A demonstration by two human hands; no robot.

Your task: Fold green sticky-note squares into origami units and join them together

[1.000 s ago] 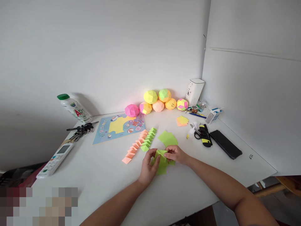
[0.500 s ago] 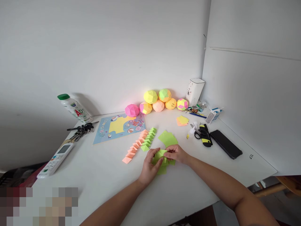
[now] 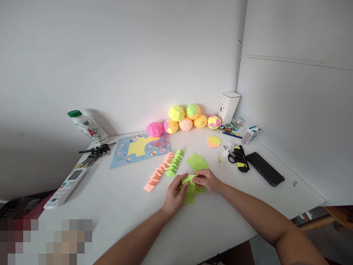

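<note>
Both hands meet near the desk's (image 3: 116, 209) front edge, pinching a green folded paper (image 3: 190, 187): the left hand (image 3: 174, 195) grips its left side, the right hand (image 3: 206, 179) its top right. Just behind lie green sheets (image 3: 196, 162) and a slanted row of orange and green folded pieces (image 3: 164, 167). Paper balls (image 3: 183, 119) line the back edge beside a white box (image 3: 228, 106). A phone (image 3: 264, 168) and scissors (image 3: 238, 158) lie toward the right edge; a remote (image 3: 64, 187), keys (image 3: 95, 151) and a bottle (image 3: 86, 127) toward the left, with a picture card (image 3: 139, 147) between.
</note>
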